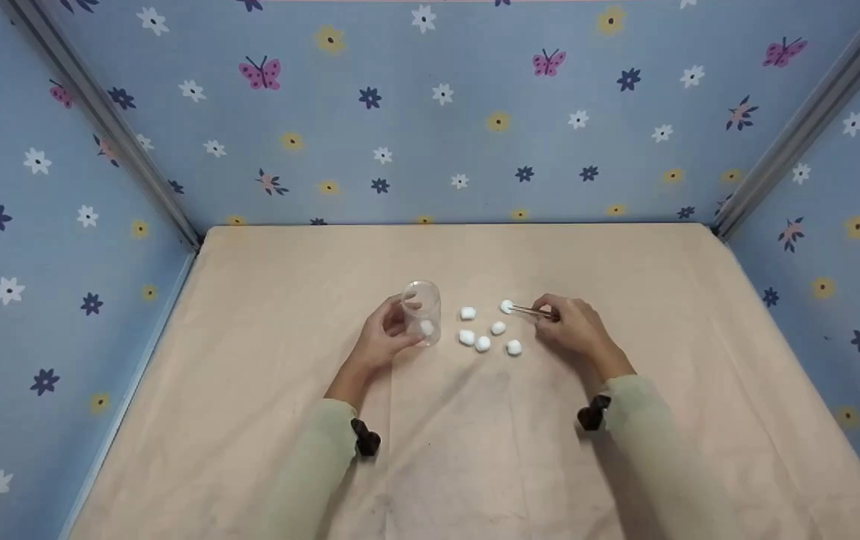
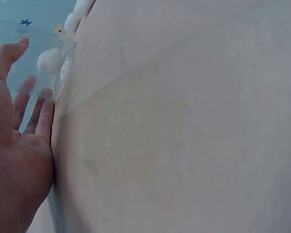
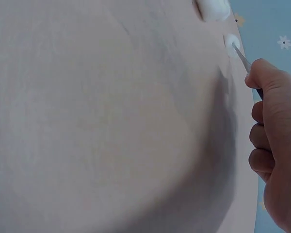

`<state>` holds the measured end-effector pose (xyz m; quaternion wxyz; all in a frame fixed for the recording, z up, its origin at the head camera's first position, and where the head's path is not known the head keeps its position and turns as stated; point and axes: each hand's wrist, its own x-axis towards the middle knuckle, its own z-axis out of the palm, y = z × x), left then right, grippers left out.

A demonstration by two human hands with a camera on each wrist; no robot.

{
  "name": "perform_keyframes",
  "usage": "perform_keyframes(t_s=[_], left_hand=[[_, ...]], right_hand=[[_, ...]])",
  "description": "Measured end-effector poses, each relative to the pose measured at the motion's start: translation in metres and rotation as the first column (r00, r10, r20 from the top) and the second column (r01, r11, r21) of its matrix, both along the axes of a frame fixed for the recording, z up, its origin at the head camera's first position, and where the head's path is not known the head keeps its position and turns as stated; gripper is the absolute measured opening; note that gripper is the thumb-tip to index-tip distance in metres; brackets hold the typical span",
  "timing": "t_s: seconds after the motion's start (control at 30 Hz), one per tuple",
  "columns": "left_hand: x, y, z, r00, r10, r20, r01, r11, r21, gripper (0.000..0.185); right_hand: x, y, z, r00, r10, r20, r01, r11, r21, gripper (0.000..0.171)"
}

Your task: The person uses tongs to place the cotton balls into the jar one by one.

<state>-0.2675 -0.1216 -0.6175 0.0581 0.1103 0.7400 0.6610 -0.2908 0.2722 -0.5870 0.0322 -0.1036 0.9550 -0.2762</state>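
Note:
My left hand [image 1: 397, 321] grips a clear plastic cup [image 1: 423, 309] standing upright on the table, with one cotton ball [image 1: 427, 327] inside. In the left wrist view the fingers [image 2: 33, 114] show through the cup wall [image 2: 48, 36], beside the ball [image 2: 49, 59]. My right hand [image 1: 558, 318] pinches metal tweezers [image 1: 531, 310]. Their tips meet a cotton ball [image 1: 506, 306] on the table. The right wrist view shows the tweezers [image 3: 241, 58] reaching that ball [image 3: 231, 44]. Several more cotton balls [image 1: 483, 343] lie between the cup and the right hand.
The table is covered by a beige cloth [image 1: 474, 465] with faint creases. Blue floral walls [image 1: 430, 112] enclose it at the back and both sides, with metal posts [image 1: 100, 112] in the corners. Pale green sleeves [image 1: 647, 435] cover both forearms.

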Motion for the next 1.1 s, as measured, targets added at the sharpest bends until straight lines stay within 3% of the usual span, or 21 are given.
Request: perform_keyframes(t_s=[0.6,1.1], left_hand=[[-0.0014,0.0007,-0.0006,1.000,0.008,-0.009,-0.008,1.000,0.002,0.078],[0.0006,-0.0004,-0.0004,1.000,-0.008,-0.011,0.008,1.000,-0.005,0.077]], right_hand=[[0.0003,-0.0004,-0.0033,0.999,-0.009,-0.036,0.008,1.000,-0.022,0.024],[0.0032,0.0021,-0.0030,0.996,-0.029,-0.087,0.020,0.994,-0.104,0.020]])
